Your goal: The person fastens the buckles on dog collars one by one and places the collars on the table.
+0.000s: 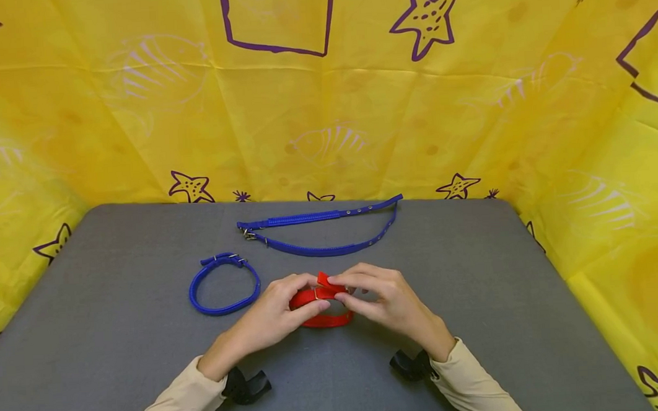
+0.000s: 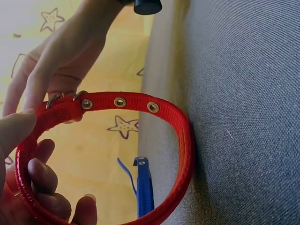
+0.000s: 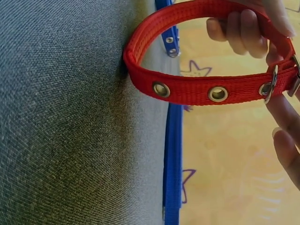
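Two sleeves (image 1: 174,397); left hand (image 1: 275,310) and right hand (image 1: 391,296), fingers grasping one red collar (image 1: 326,321) near one looped blue collar (image 1: 214,310).

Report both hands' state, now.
Left hand: holding the red collar.
Right hand: also holding the red collar, fingers pinching its strap.

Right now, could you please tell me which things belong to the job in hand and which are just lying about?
In the job:
Red collar
Left hand, gripping it
Right hand, also on it

Lying about, untouched:
Blue collar, looped, at the left
Blue straps, farther back
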### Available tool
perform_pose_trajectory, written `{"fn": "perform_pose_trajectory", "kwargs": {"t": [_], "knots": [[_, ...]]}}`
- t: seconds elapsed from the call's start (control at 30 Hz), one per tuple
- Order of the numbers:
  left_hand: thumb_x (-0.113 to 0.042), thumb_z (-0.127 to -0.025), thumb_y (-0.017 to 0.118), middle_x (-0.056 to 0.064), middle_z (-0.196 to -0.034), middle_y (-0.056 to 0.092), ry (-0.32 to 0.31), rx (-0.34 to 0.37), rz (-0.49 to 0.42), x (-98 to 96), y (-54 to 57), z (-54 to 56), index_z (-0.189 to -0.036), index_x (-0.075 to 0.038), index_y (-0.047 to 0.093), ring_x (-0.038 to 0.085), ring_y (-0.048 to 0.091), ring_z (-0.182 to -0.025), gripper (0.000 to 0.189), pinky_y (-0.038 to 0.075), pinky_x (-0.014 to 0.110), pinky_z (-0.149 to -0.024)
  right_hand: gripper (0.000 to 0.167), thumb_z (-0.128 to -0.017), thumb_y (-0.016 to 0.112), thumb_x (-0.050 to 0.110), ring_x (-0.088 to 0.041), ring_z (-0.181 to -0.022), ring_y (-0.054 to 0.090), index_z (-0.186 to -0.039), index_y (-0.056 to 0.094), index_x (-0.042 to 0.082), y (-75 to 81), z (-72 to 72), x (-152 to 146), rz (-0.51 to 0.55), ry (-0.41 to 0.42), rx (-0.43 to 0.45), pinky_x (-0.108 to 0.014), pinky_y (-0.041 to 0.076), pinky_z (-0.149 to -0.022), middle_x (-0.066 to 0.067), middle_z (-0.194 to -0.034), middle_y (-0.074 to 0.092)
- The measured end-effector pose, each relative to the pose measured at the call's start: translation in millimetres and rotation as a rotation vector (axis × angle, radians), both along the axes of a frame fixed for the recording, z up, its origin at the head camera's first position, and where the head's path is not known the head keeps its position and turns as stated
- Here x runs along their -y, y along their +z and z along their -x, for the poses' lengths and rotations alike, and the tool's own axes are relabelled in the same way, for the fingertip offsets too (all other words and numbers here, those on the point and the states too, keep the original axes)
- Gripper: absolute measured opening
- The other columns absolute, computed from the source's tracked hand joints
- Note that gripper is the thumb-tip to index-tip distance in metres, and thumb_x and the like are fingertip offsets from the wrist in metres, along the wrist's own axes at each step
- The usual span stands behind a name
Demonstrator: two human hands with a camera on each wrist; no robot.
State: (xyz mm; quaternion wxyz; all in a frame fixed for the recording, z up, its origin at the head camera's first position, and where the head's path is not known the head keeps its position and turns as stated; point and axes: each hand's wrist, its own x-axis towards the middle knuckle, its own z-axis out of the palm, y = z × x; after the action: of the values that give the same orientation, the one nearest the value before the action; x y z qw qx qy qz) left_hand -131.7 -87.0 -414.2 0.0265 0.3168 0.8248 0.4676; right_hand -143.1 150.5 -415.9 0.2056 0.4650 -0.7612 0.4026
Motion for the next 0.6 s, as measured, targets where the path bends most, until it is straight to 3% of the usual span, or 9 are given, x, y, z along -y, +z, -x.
{"fn": "perform_pose_trajectory", "kwargs": {"t": [0.17, 0.3, 0.6], "knots": [[-0.03, -0.095, 0.068, -0.007, -0.087, 0.064, -0.015, 0.031, -0.002, -0.2, -0.5, 0.6, -0.106, -0.021, 0.065, 0.002, 0.052, -0.065, 0.014, 0.046, 0.022, -0.055, 0.019, -0.091, 0.071, 0.012, -0.009, -0.081, 0.067, -0.11, 0.075, 0.011, -2.7, 0.4, -0.7, -0.01, -0.017, -0.003, -0.023, 0.053, -0.063, 0.0, -0.096, 0.07], [-0.032, -0.096, 0.066, -0.007, -0.079, 0.062, -0.029, 0.049, 0.0, -0.8, -0.8, 0.7, -0.103, -0.022, 0.063, 0.001, 0.048, -0.058, 0.012, 0.042, 0.021, -0.05, 0.016, -0.091, 0.07, 0.012, -0.011, -0.077, 0.066, -0.106, 0.075, 0.012, -4.9, 0.5, -1.5, -0.016, -0.029, -0.002, -0.017, 0.051, -0.063, 0.0, -0.094, 0.069], [-0.031, -0.096, 0.066, -0.008, -0.081, 0.062, -0.023, 0.032, 0.016, -0.3, -1.5, 1.2, -0.105, -0.022, 0.064, 0.002, 0.049, -0.06, 0.013, 0.042, 0.02, -0.051, 0.017, -0.084, 0.068, 0.003, -0.008, -0.073, 0.063, -0.095, 0.074, 0.014, -5.3, 1.0, -1.2, -0.028, -0.041, -0.017, -0.014, 0.05, -0.065, 0.001, -0.089, 0.067]]}}
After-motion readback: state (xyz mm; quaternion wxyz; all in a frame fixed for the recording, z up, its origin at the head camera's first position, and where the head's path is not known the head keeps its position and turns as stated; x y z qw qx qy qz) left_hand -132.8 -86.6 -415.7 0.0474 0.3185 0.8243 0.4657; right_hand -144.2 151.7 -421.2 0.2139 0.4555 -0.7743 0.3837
